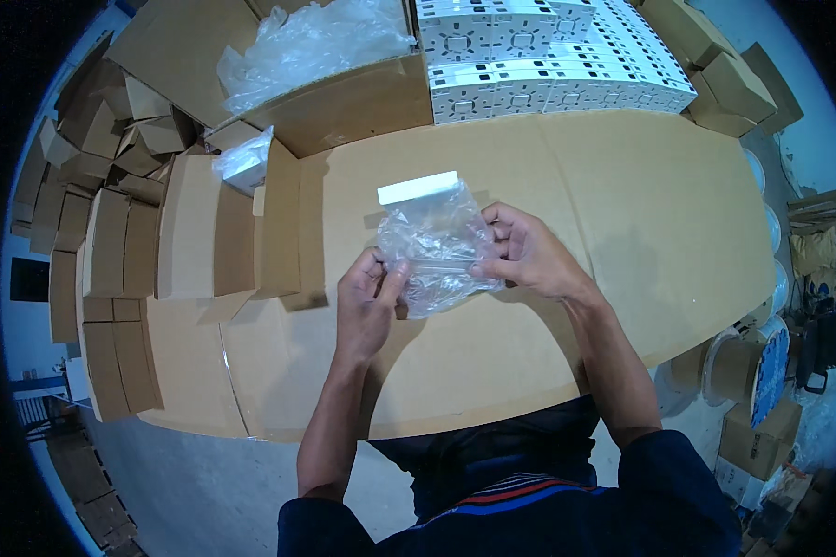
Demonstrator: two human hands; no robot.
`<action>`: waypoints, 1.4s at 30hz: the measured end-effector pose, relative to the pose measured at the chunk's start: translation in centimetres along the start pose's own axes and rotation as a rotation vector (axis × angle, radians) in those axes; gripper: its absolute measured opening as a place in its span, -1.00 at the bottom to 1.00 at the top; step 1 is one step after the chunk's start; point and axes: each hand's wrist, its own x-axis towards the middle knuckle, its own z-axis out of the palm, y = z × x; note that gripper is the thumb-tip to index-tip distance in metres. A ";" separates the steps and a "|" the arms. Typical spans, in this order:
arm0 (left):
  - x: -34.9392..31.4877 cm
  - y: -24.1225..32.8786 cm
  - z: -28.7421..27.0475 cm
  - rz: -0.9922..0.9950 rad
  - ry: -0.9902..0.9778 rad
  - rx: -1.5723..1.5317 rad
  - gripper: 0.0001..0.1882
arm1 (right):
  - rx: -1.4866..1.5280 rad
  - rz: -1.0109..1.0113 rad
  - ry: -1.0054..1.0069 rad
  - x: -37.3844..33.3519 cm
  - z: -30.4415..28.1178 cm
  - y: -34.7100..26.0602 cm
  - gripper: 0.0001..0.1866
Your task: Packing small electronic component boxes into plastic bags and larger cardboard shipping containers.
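Between my hands is a clear plastic bag (437,243), crinkled and shiny. A white box (420,188) sticks out past its far end; how much of it lies inside the bag is hard to make out. My left hand (370,295) pinches the bag's left side between thumb and fingers. On the opposite side my right hand (528,252) grips the plastic, its thumb along the near fold. Both hands are over the cardboard-covered table (659,241).
An open carton (283,223) with a bagged white box (246,162) stands left. Behind it, a large carton (362,107) holds plastic bags (316,46). White patterned boxes (548,56) are stacked at the back. Folded cartons (111,241) crowd the far left; reels (757,371) stand right.
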 end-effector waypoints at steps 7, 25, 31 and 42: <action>-0.3 0.2 0.0 0.216 0.010 -0.207 -0.76 | 0.037 0.009 0.039 -0.3 0.4 -1.1 -0.58; -2.2 -0.2 -0.4 0.135 -0.063 0.243 -0.76 | -1.332 -0.720 0.134 0.0 6.4 -9.1 -0.61; -2.7 0.5 -0.9 0.098 -0.071 0.245 -0.75 | -1.350 -0.678 0.006 0.1 7.5 -9.6 -0.71; -3.3 1.2 -1.6 0.122 -0.047 0.370 -0.66 | -1.116 -0.158 -0.532 2.1 9.3 -13.3 -0.58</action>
